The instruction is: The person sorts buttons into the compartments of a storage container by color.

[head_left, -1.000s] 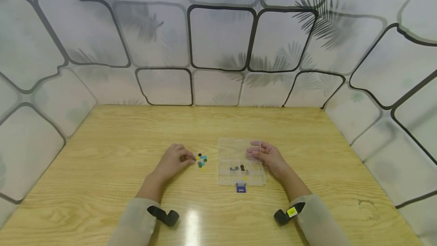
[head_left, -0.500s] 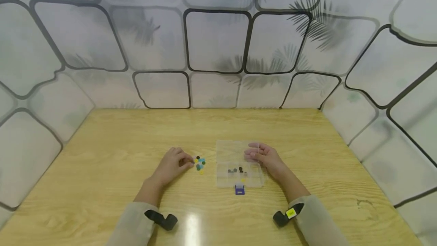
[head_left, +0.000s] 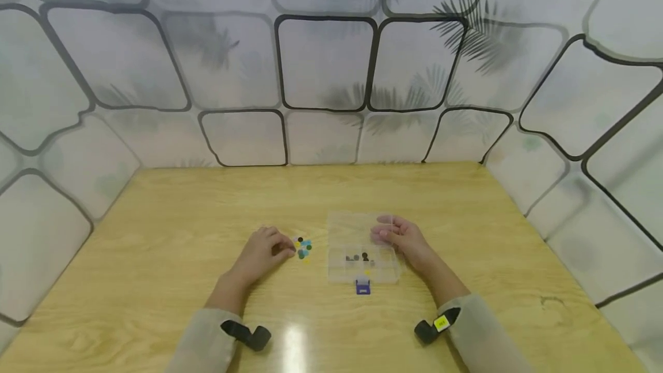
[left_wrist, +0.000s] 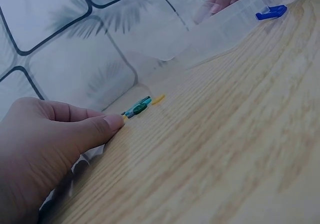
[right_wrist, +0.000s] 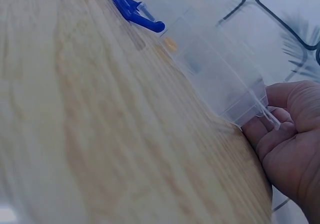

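Observation:
Small coloured discs (head_left: 305, 244), which look like buttons, lie in a loose pile left of centre. At the pile's left edge is my left hand (head_left: 263, 253), its thumb and index fingertips close together. In the left wrist view the thumb (left_wrist: 107, 125) hides whether a disc is between them. A clear plastic compartment box (head_left: 336, 274) stands with its lid (head_left: 347, 224) raised, and several dark discs (head_left: 365, 256) and a yellow one (head_left: 368, 272) are inside. My right hand (head_left: 409, 242) holds the lid's right side, some fingers showing through the clear plastic.
The box's blue latch (head_left: 363, 287) points toward me. All of it rests on a wooden table (head_left: 207, 194), with patterned fabric walls (head_left: 331, 62) at the back and both sides. Black cameras (head_left: 248, 335) are strapped to both wrists.
The left fingertips stay at the left edge of the pile with only a slight shift. The right hand keeps its place on the lid. The head view has tilted a little.

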`<state>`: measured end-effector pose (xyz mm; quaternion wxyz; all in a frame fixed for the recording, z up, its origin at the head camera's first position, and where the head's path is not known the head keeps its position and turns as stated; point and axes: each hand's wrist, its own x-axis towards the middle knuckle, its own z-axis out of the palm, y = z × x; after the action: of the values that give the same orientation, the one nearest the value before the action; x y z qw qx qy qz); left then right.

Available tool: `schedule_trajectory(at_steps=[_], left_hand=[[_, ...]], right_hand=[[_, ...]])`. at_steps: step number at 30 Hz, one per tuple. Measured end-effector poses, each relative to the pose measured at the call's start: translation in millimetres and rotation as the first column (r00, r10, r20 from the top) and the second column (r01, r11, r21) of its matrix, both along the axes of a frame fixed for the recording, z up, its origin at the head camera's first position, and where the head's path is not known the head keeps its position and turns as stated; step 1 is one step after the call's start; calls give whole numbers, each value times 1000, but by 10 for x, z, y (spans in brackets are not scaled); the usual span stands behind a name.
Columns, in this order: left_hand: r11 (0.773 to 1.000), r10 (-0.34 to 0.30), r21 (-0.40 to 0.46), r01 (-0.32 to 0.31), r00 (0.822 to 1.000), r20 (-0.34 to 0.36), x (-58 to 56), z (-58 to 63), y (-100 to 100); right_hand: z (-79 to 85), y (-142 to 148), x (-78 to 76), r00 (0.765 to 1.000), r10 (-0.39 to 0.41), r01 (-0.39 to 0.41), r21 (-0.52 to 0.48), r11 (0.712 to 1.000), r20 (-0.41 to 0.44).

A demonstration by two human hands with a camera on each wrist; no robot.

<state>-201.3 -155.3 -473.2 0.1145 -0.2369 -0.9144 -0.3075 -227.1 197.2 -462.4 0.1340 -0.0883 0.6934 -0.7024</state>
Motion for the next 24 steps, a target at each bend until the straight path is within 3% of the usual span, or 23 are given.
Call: schedule_trajectory(at_steps=[7,15,24], left_hand=[[999,-19,-36,18,999,-31,21,7,11],[995,-56,-89,45,991,-123,-3,15,10],[994,-94,-69,87,991,-100,12,0,66]], right_hand=[[-27,15,-2,1000,5,-5,34,999,1],[-24,-2,-20,1000,7,-7,21,1000,-4],[-18,-14,-25,1000,4,-4,26,1000,6]])
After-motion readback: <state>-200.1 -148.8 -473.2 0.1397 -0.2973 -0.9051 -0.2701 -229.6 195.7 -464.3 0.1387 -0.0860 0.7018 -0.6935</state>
